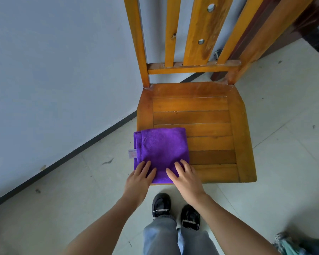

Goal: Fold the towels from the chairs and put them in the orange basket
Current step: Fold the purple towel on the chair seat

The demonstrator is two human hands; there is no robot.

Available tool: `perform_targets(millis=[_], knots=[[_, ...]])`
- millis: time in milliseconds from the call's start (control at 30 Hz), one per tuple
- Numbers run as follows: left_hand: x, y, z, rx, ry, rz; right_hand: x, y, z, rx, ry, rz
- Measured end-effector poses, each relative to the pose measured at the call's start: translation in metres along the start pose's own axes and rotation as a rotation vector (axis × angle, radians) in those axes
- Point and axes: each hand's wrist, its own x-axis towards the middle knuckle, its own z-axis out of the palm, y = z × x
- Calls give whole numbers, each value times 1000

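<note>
Where the left hand [138, 178] lies on it, the near left corner of the folded purple towel [162, 146] is hidden. A small label [132, 153], too blurred to read, sticks out of its left edge. The towel lies on the front left corner of the chair [210, 115] seat, its long axis seemingly pointing toward the cut-off chair back. The right hand [186, 178] rests beside the left, both flat with fingers straight.

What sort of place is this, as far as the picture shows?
Probably a room in a home, though not certain. A wooden chair stands on a pale tiled floor beside a plain painted wall with a dark skirting board, and a folded purple towel lies on its seat.
</note>
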Motion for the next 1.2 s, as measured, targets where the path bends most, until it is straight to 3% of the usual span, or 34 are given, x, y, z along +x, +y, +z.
perform_targets(millis=[267, 533, 733, 900, 1067, 1200], knots=[[-24, 1, -64, -94, 99, -15, 0, 3, -77, 60, 159, -155], [-119, 11, -184, -80, 271, -288, 14, -38, -223, 57, 238, -463], [-241, 44, -241, -17, 506, -654, 6, -105, -308, 119, 424, -896], [-336, 94, -244, -12, 602, -983, -16, -190, -354, 194, 497, -1180], [-439, 157, -228, 30, 665, -1315, -86, -281, -360, 292, 513, -1499], [-544, 211, -204, 65, 605, -1622, -172, -375, -358, 425, 488, -1727]])
